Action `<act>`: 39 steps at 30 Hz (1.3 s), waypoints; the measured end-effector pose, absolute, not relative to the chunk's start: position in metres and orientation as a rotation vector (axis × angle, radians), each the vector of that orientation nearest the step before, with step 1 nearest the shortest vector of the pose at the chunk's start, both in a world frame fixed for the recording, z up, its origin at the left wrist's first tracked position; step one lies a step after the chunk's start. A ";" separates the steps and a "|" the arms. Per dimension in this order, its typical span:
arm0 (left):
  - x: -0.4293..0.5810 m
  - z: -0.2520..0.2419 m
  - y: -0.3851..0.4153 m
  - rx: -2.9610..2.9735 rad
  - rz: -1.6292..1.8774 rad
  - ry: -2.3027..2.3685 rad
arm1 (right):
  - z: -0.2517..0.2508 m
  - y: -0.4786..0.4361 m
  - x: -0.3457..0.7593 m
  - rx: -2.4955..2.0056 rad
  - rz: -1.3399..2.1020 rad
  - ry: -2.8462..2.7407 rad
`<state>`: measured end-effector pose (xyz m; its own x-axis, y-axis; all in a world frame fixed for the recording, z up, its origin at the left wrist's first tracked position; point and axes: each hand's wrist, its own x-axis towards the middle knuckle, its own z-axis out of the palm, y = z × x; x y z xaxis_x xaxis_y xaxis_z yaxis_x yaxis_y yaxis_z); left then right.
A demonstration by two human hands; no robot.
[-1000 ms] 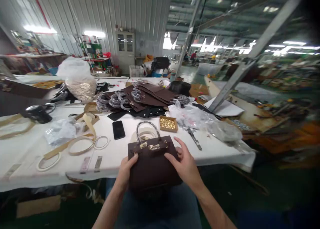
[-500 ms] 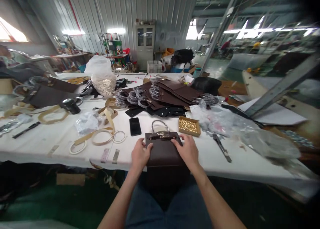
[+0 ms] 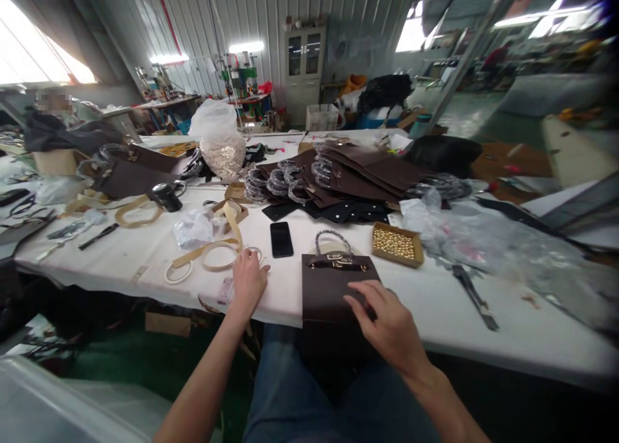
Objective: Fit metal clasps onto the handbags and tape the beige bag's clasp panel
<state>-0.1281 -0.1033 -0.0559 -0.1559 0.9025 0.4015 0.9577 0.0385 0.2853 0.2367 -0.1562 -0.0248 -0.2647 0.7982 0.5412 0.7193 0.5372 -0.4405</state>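
Observation:
A dark brown handbag (image 3: 333,295) lies at the table's front edge, its wrapped handle (image 3: 333,235) pointing away from me and gold hardware on its strap. Over the bag's right side is my right hand (image 3: 389,320), thumb and fingers apart and holding nothing. To the left, my left hand (image 3: 249,285) has its fingers curled onto a small narrow roll of tape (image 3: 259,252), which they partly cover. Beside that roll are a wider beige tape roll (image 3: 218,256) and a white tape ring (image 3: 178,273). A black phone (image 3: 281,239) lies between the left hand and the bag.
A cardboard box of gold metal pieces (image 3: 397,244) stands right of the bag, near a dark tool (image 3: 474,298) and plastic wrap (image 3: 483,236). Behind lie stacked brown bag pieces (image 3: 358,172). A black cup (image 3: 166,198) stands left; a person sits far left.
My left hand has left the bag's left edge and moved left to the small tape roll. My right hand has come off the strap and back over the bag. The view has turned left.

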 end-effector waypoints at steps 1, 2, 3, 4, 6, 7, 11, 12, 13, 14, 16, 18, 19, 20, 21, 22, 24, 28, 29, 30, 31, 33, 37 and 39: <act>-0.131 -0.058 -0.096 -1.949 -0.616 -2.214 | -0.023 -0.161 0.233 -1.182 0.136 -2.062; -0.133 -0.060 -0.090 -1.947 -0.512 -2.238 | -0.021 -0.166 0.230 -1.141 0.141 -2.085; -0.135 -0.062 -0.086 -1.958 -0.447 -2.248 | -0.019 -0.169 0.228 -1.102 0.153 -2.098; -0.136 -0.063 -0.082 -1.977 -0.423 -2.247 | -0.017 -0.172 0.227 -1.068 0.171 -2.102; -0.136 -0.063 -0.080 -2.019 -0.494 -2.232 | -0.011 -0.173 0.224 -1.010 0.224 -2.087; -0.136 -0.061 -0.082 -2.031 -0.577 -2.224 | -0.007 -0.173 0.222 -0.987 0.256 -2.067; -0.128 -0.032 -0.105 -2.119 -1.057 -2.091 | 0.021 -0.160 0.205 -0.896 0.385 -1.976; -0.124 -0.022 -0.114 -2.169 -1.176 -2.030 | 0.030 -0.154 0.199 -0.868 0.406 -1.979; -0.120 -0.011 -0.124 -2.224 -1.281 -1.976 | 0.038 -0.148 0.192 -0.837 0.422 -1.995; -0.115 -0.001 -0.134 -2.274 -1.369 -1.938 | 0.046 -0.142 0.184 -0.801 0.436 -2.021; -0.104 0.017 -0.152 -2.338 -1.483 -1.918 | 0.056 -0.131 0.169 -0.725 0.456 -2.079; -0.093 0.029 -0.167 -2.373 -1.532 -1.927 | 0.059 -0.123 0.155 -0.656 0.471 -2.115; -0.088 0.034 -0.172 -2.388 -1.551 -1.930 | 0.058 -0.121 0.150 -0.630 0.475 -2.123; -0.084 0.037 -0.177 -2.401 -1.571 -1.931 | 0.056 -0.120 0.145 -0.613 0.477 -2.123; -0.080 0.039 -0.180 -2.414 -1.593 -1.932 | 0.054 -0.120 0.142 -0.601 0.479 -2.118; -0.077 0.041 -0.182 -2.424 -1.614 -1.934 | 0.051 -0.120 0.139 -0.595 0.478 -2.110; -0.072 0.042 -0.185 -2.435 -1.658 -1.934 | 0.045 -0.122 0.138 -0.597 0.468 -2.095; -0.067 0.038 -0.185 -2.460 -1.719 -1.930 | 0.042 -0.123 0.140 -0.629 0.430 -2.087; -0.065 0.035 -0.184 -2.469 -1.723 -1.939 | 0.042 -0.123 0.141 -0.635 0.424 -2.090; -0.064 0.032 -0.184 -2.468 -1.736 -1.955 | 0.043 -0.122 0.142 -0.639 0.420 -2.097; -0.063 0.029 -0.184 -2.459 -1.765 -1.983 | 0.043 -0.122 0.142 -0.644 0.416 -2.109; -0.060 0.024 -0.184 -2.444 -1.852 -2.059 | 0.041 -0.122 0.143 -0.673 0.402 -2.153; -0.057 0.015 -0.183 -2.558 -1.877 -2.123 | 0.036 -0.122 0.142 -0.775 0.336 -2.290; -0.058 0.011 -0.182 -2.585 -1.932 -2.142 | 0.034 -0.122 0.141 -0.835 0.292 -2.355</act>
<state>-0.0578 -0.1816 0.0111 0.0327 0.9769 0.2110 0.3106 -0.2106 0.9269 0.1407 -0.1223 0.0343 -0.6113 0.6303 0.4785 0.4942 0.7763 -0.3912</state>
